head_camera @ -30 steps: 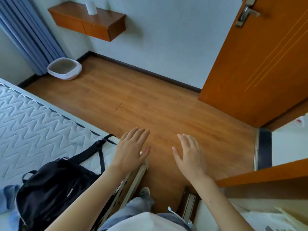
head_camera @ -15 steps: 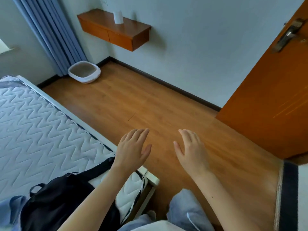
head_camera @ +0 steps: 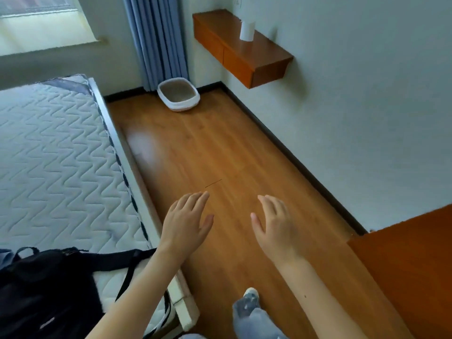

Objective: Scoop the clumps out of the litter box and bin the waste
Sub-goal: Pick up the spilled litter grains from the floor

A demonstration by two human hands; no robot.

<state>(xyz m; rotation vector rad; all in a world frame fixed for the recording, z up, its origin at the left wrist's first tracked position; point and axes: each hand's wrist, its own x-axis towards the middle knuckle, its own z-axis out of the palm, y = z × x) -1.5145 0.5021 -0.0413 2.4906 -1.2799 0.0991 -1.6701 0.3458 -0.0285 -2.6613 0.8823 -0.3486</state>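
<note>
Change: our view has swung to face the litter box [head_camera: 178,94] down the floor.
Grip: left hand [head_camera: 187,222], right hand [head_camera: 275,225] spread, empty.
Meaning: we judge scooping not yet begun.

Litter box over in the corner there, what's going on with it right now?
Nothing has touched it yet. The litter box sits on the floor by the curtain, far from the person. The left hand and right hand are held out open and empty. No scoop or bin is in view.
</note>
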